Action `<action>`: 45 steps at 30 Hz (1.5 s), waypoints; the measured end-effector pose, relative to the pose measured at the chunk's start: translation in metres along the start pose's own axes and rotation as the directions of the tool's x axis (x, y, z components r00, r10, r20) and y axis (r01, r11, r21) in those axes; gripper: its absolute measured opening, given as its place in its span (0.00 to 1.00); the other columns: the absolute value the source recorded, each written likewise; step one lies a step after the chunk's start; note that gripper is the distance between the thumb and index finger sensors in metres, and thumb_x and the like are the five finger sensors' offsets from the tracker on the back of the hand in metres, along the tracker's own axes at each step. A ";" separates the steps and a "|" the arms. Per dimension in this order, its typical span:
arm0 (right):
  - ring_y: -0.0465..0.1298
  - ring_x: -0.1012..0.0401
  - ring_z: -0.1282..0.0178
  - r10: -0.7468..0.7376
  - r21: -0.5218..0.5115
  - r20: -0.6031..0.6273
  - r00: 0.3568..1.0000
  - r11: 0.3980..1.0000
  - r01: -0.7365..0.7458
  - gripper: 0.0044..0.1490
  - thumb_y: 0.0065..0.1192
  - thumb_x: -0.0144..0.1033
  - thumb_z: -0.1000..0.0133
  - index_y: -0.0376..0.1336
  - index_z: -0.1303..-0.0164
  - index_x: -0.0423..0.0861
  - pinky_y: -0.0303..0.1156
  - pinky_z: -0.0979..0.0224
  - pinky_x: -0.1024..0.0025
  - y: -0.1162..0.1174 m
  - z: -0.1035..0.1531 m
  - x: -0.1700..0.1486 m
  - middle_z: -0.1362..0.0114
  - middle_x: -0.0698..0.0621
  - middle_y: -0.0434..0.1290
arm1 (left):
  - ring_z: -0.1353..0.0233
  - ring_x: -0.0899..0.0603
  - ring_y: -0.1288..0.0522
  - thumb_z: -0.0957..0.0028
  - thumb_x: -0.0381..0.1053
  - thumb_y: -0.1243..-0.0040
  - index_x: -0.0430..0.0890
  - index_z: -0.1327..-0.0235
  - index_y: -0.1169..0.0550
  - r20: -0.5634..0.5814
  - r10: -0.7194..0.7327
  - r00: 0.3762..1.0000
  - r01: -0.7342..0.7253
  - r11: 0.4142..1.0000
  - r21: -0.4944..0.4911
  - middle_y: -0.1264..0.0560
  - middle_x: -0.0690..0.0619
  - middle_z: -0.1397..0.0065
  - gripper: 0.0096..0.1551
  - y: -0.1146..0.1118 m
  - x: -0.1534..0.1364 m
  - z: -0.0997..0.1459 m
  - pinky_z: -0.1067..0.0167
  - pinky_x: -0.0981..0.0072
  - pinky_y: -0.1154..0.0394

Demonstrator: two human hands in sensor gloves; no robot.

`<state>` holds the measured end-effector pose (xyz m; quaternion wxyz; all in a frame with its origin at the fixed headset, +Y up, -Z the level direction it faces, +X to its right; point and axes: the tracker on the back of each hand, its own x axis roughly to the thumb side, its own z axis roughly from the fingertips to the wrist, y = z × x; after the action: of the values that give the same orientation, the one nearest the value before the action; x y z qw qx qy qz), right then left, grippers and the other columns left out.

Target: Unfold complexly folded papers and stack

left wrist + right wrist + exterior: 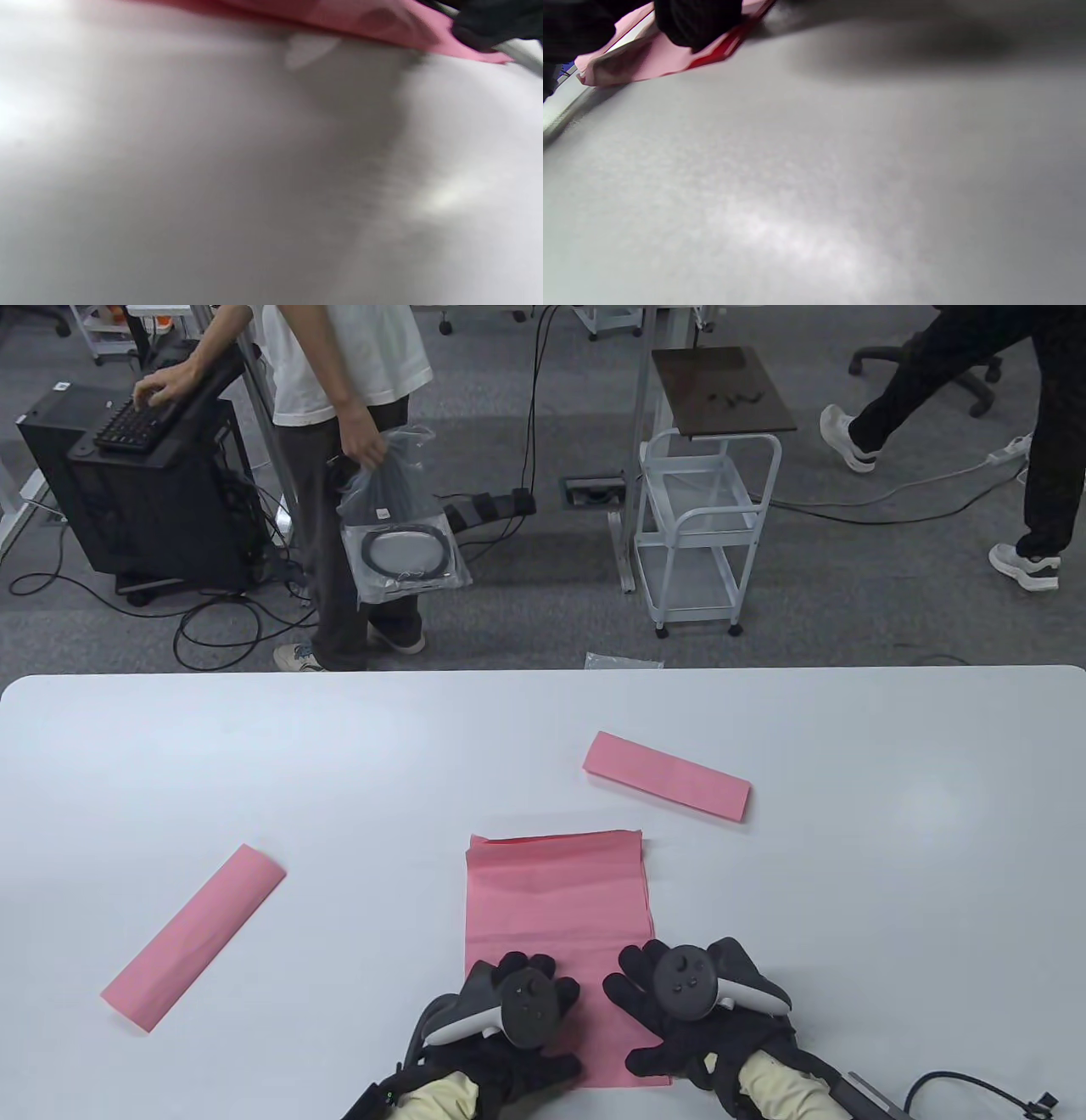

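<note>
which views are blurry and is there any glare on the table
Table view: sharp, with the pink sheet and both folded strips crisp; only soft sheen on the table. Left wrist view: heavily blurred, bright glare patch at right. Right wrist view: soft focus, pale glare low on the tabletop, shadow along the top.

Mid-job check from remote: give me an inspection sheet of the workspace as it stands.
Surface: white table, no damage seen.
Job's things: partly unfolded pink sheet lies at near centre; folded pink strip lies at left; second folded strip lies farther back, right of centre; all three lie apart.
Clutter: nothing seen on the table.
Grippers: left hand and right hand both rest on the sheet's near end, fingers spread.
Cables: one cable at the table's near right corner; more cables on the floor.
Surroundings: white cart, computer stand, a standing person holding a bag, another walking at right.
</note>
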<state>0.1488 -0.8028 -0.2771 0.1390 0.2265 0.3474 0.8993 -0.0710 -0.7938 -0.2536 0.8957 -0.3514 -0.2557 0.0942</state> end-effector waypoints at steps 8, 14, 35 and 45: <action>0.18 0.63 0.20 0.000 0.002 -0.004 1.000 1.000 0.000 0.51 0.54 0.59 0.46 0.31 0.22 0.67 0.13 0.26 0.50 0.000 0.000 -0.001 0.17 0.67 0.20 | 0.23 0.46 0.85 0.46 0.73 0.59 0.65 0.30 0.73 -0.134 -0.080 0.988 0.070 0.994 -0.080 0.83 0.66 0.24 0.50 -0.003 -0.036 0.011 0.34 0.39 0.82; 0.17 0.64 0.20 -0.005 0.006 -0.004 1.000 1.000 0.005 0.51 0.54 0.59 0.46 0.31 0.22 0.67 0.13 0.26 0.51 0.000 0.000 -0.001 0.17 0.67 0.20 | 0.23 0.46 0.85 0.50 0.72 0.54 0.68 0.32 0.73 -0.268 -0.013 0.963 -0.011 0.996 -0.090 0.83 0.69 0.25 0.53 0.002 -0.087 0.042 0.34 0.39 0.82; 0.17 0.65 0.20 -0.024 0.010 0.002 1.000 1.000 0.024 0.51 0.54 0.59 0.46 0.31 0.22 0.67 0.11 0.27 0.52 0.002 -0.001 -0.002 0.17 0.65 0.21 | 0.19 0.48 0.80 0.43 0.70 0.64 0.65 0.29 0.71 -0.071 -0.240 0.968 0.234 0.969 -0.077 0.80 0.65 0.22 0.44 0.029 -0.025 -0.024 0.30 0.39 0.79; 0.17 0.64 0.20 -0.024 0.011 0.002 1.000 1.000 0.024 0.51 0.53 0.59 0.46 0.31 0.22 0.67 0.11 0.27 0.52 0.002 -0.001 -0.003 0.17 0.65 0.21 | 0.18 0.52 0.79 0.41 0.67 0.67 0.69 0.30 0.67 -0.306 0.043 0.951 -0.027 0.998 0.056 0.77 0.72 0.22 0.36 0.052 -0.104 -0.013 0.31 0.39 0.80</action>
<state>0.1506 -0.8055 -0.2773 0.1487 0.2241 0.3550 0.8954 -0.1525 -0.7993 -0.3382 0.9314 -0.3434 -0.1046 0.0608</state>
